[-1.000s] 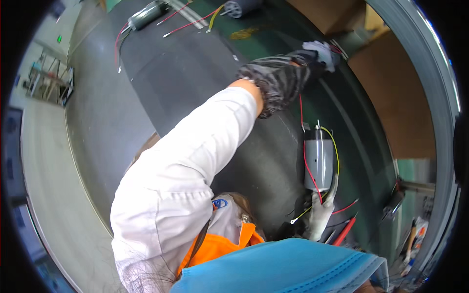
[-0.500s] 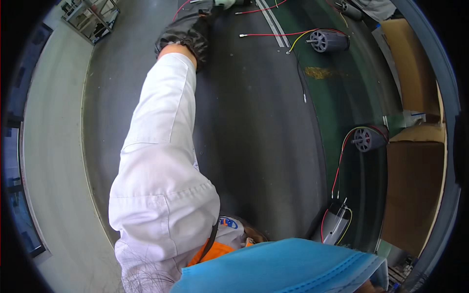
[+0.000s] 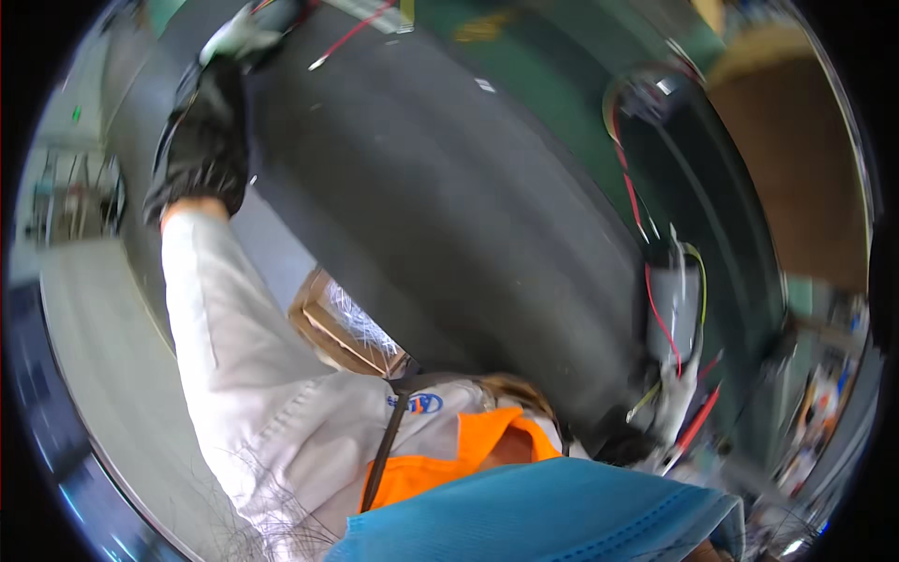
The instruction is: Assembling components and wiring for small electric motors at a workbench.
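My left hand (image 3: 242, 36), in a pale glove with a black sleeve cover, reaches far to the upper left. Its fingers are closed on a dark rounded motor (image 3: 281, 11), partly cut off by the picture's edge. At the lower right, my right hand (image 3: 672, 407), also in a pale glove, is at the near end of a grey cylindrical motor (image 3: 672, 304). Its fingers look closed around that end, though blurred. The shaft points away from me, with red and yellow-green wires along the sides. A red, slender thing (image 3: 702, 417) shows beside the right hand.
Another motor (image 3: 651, 103) with red wires rests on the green strip (image 3: 562, 103). A dark mat (image 3: 421, 187) covers the middle. Below my left arm is an open cardboard box (image 3: 314, 323) with clear, shiny contents. A large brown carton (image 3: 796, 169) stands at the right.
The view has turned and shifted, blurring the picture. My left arm now lies farther left, its hand still at the motor. My right hand has come into view beside the grey motor.
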Available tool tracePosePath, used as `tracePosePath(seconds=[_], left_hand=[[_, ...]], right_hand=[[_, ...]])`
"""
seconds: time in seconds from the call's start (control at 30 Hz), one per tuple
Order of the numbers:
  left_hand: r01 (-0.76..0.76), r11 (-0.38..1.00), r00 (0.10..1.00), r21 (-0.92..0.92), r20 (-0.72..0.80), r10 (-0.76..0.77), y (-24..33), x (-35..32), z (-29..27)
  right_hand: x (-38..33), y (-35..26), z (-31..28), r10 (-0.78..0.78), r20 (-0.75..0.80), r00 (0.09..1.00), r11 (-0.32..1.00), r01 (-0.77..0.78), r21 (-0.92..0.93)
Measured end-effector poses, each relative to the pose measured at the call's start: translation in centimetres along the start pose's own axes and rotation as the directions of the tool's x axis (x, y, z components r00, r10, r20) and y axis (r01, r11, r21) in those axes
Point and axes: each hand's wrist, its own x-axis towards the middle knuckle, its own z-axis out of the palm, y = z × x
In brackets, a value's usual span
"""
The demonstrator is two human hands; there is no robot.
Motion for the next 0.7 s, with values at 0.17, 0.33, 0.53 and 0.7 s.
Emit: tracePosePath(seconds=[0.17, 0.33, 0.53, 0.7], left_hand=[[0.285, 0.957, 0.957, -0.06, -0.033, -0.287, 1.7, -5.6, 0.9], [0.097, 0.983, 0.995, -0.157, -0.002, -0.099, 7.7, -18.7, 4.7], [-0.239, 0.969, 0.971, 0.062, 0.037, 0.237, 20.2, -36.2, 8.0], [-0.47, 0.879, 0.861, -0.079, 0.18, 0.477, 32.4, -38.5, 10.5]], right_hand=[[-1.5, -4.0, 1.8, -0.044, 0.038, 0.998, 0.984, 0.036, 0.177], [-1.5, -1.6, 0.5, -0.076, 0.0, 0.997, 0.995, 0.076, 0.06], [-1.7, -0.6, 1.3, -0.077, 0.005, 0.997, 0.996, 0.076, 0.051], [-5.4, 5.5, -1.6, -0.226, -0.088, 0.97, 0.974, 0.226, -0.005]])
